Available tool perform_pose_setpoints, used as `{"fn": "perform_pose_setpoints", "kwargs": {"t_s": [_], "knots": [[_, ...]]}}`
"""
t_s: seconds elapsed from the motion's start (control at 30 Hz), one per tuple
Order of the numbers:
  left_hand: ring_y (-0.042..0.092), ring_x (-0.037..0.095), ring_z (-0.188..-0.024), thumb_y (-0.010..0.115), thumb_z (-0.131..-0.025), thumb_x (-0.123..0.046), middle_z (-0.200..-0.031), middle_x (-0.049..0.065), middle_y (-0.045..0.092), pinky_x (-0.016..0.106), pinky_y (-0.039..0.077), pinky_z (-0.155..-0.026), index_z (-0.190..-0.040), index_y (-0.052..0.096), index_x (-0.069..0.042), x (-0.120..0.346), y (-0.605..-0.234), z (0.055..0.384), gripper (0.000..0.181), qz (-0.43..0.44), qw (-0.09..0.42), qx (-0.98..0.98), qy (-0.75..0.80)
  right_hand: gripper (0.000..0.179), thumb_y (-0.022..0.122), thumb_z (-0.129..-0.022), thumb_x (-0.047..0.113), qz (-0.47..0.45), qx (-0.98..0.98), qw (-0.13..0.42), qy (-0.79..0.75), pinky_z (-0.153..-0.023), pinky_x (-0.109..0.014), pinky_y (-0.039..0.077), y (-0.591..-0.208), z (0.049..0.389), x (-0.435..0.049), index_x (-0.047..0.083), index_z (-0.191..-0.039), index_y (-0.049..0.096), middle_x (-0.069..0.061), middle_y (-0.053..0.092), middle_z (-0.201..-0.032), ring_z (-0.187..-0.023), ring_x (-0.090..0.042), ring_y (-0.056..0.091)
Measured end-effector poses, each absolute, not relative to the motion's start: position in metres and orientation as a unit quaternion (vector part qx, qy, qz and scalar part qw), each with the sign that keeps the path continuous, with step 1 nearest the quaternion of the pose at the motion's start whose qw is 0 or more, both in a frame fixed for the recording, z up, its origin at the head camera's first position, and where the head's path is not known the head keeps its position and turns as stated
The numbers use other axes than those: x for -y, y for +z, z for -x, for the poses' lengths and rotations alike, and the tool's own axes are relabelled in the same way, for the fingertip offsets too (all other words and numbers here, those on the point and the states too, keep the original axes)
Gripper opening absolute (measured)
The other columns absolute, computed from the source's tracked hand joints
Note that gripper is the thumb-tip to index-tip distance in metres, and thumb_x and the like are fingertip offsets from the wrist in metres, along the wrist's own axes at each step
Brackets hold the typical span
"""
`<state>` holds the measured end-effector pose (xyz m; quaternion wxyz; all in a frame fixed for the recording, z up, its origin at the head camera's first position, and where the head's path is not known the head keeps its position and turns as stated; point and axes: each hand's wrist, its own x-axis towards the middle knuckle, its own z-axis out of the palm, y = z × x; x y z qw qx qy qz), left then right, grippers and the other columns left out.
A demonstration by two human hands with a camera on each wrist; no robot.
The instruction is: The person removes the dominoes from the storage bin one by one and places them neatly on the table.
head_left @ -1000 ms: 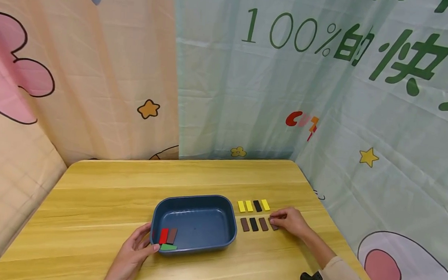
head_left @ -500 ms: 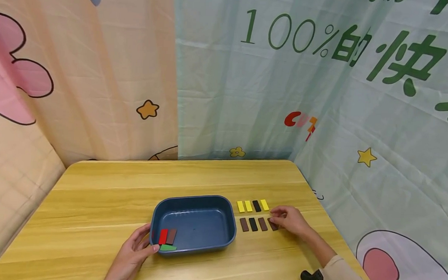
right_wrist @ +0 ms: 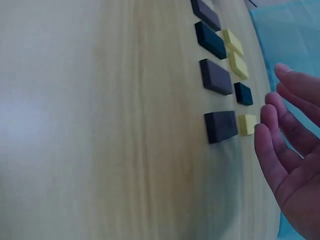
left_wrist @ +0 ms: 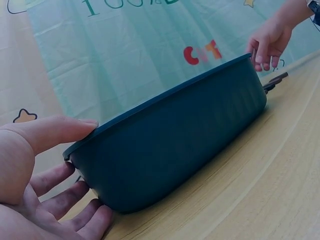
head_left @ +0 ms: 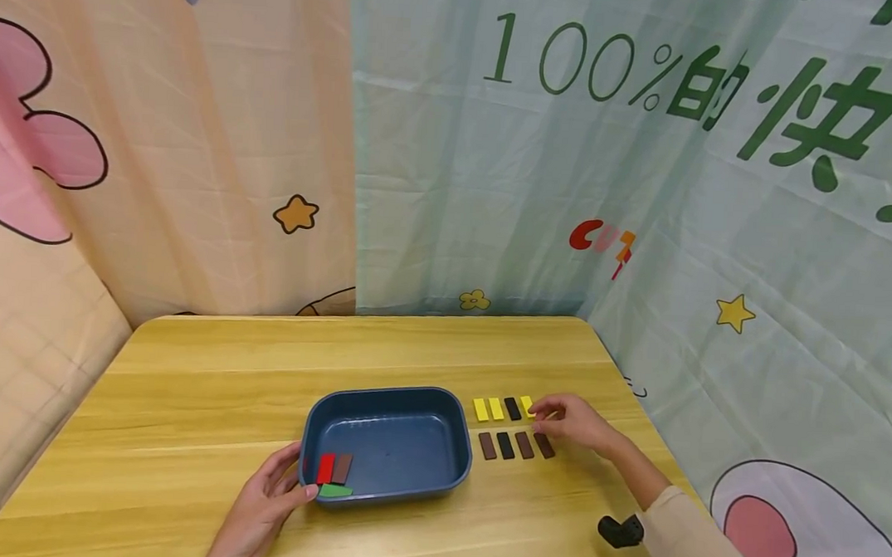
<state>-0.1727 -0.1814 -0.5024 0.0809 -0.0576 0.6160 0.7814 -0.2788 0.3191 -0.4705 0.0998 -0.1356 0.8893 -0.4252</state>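
My left hand (head_left: 260,499) grips the near-left corner of a dark blue plastic tub (head_left: 401,451), thumb on the rim and fingers against the outer wall, as the left wrist view shows. Inside the tub's near-left corner lie a red block (head_left: 325,468), a brown block (head_left: 342,468) and a green block (head_left: 335,491). My right hand (head_left: 573,421) is beside the right end of two rows of flat blocks, nearest the last yellow block (head_left: 527,405) and the last brown block (head_left: 543,446). In the right wrist view its fingers (right_wrist: 272,155) are loosely bent, with nothing between them.
The far row also has two yellow blocks (head_left: 488,409) and a black block (head_left: 512,408). More brown (head_left: 488,446) and black blocks (head_left: 505,446) make the near row. A small black object (head_left: 620,532) shows by the right sleeve. Printed curtains (head_left: 457,188) stand behind the wooden table (head_left: 209,401).
My right hand has come off the last brown block in the near row and shifted slightly away from me, toward the last yellow block. The left hand and tub stay put.
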Motion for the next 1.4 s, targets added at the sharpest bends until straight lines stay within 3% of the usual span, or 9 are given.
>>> {"fn": "perform_pose_setpoints", "kwargs": {"t_s": [0.2,0.5,0.67,0.8,0.97,1.17,1.3,1.4], "knots": [[0.053,0.015,-0.126,0.071,-0.091,0.008,-0.158,0.019,0.036,0.024,0.050,-0.095,-0.155,0.034,0.003,0.181,-0.502,0.174,0.074,0.056,0.081,-0.616,0.781,0.032,0.074,-0.097,0.012,0.167,-0.877,0.128,-0.431,-0.077,-0.036,0.059,-0.457,0.287,-0.307,-0.007,-0.122,0.068,-0.006,0.067,-0.100,-0.088,-0.023,0.066],[0.034,0.038,-0.143,0.072,-0.092,0.006,-0.161,0.022,0.032,0.023,0.049,-0.094,-0.156,0.030,0.003,0.183,-0.504,0.172,0.077,0.070,0.094,-0.624,0.772,0.033,0.073,-0.097,0.011,0.191,-0.868,0.158,-0.431,-0.079,-0.037,0.059,-0.440,0.295,-0.286,-0.007,-0.125,0.067,-0.007,0.068,-0.104,-0.091,-0.024,0.067],[0.041,0.030,-0.139,0.071,-0.092,0.006,-0.160,0.020,0.034,0.023,0.049,-0.094,-0.156,0.032,0.002,0.183,-0.505,0.171,0.075,0.069,0.091,-0.622,0.774,0.036,0.071,-0.098,0.009,0.231,-0.853,0.189,-0.428,-0.081,-0.040,0.058,-0.430,0.301,-0.271,-0.011,-0.127,0.063,-0.005,0.069,-0.103,-0.090,-0.021,0.068],[0.049,0.020,-0.132,0.071,-0.092,0.006,-0.159,0.019,0.035,0.023,0.049,-0.095,-0.155,0.033,0.002,0.182,-0.504,0.171,0.074,0.065,0.087,-0.616,0.780,0.036,0.071,-0.097,0.007,0.259,-0.843,0.209,-0.422,-0.083,-0.053,0.057,-0.420,0.305,-0.257,-0.010,-0.128,0.064,-0.007,0.069,-0.103,-0.092,-0.025,0.068],[0.052,0.018,-0.129,0.071,-0.091,0.008,-0.158,0.018,0.035,0.024,0.050,-0.095,-0.155,0.034,0.002,0.182,-0.503,0.172,0.073,0.062,0.082,-0.611,0.785,0.033,0.074,-0.097,0.012,0.277,-0.840,0.228,-0.406,-0.083,-0.064,0.052,-0.408,0.308,-0.237,-0.002,-0.126,0.068,-0.011,0.070,-0.105,-0.094,-0.032,0.070],[0.057,0.012,-0.122,0.070,-0.090,0.010,-0.155,0.017,0.038,0.025,0.051,-0.095,-0.153,0.036,0.003,0.183,-0.503,0.172,0.072,0.053,0.075,-0.605,0.791,0.032,0.074,-0.096,0.009,0.320,-0.838,0.235,-0.376,-0.082,-0.048,0.057,-0.396,0.313,-0.215,-0.002,-0.125,0.068,-0.006,0.070,-0.103,-0.094,-0.033,0.070],[0.057,0.010,-0.121,0.070,-0.090,0.010,-0.156,0.018,0.036,0.025,0.050,-0.095,-0.154,0.034,0.003,0.183,-0.503,0.173,0.073,0.052,0.076,-0.606,0.790,0.033,0.075,-0.095,0.008,0.335,-0.837,0.246,-0.357,-0.080,-0.035,0.058,-0.390,0.317,-0.199,-0.001,-0.126,0.068,-0.006,0.070,-0.106,-0.095,-0.020,0.070],[0.057,0.007,-0.120,0.070,-0.090,0.009,-0.157,0.019,0.035,0.024,0.050,-0.095,-0.154,0.034,0.004,0.183,-0.504,0.173,0.074,0.052,0.080,-0.609,0.788,0.036,0.075,-0.095,0.006,0.346,-0.832,0.262,-0.345,-0.082,-0.032,0.057,-0.386,0.320,-0.188,-0.003,-0.129,0.067,-0.013,0.070,-0.110,-0.098,-0.016,0.068]]}}
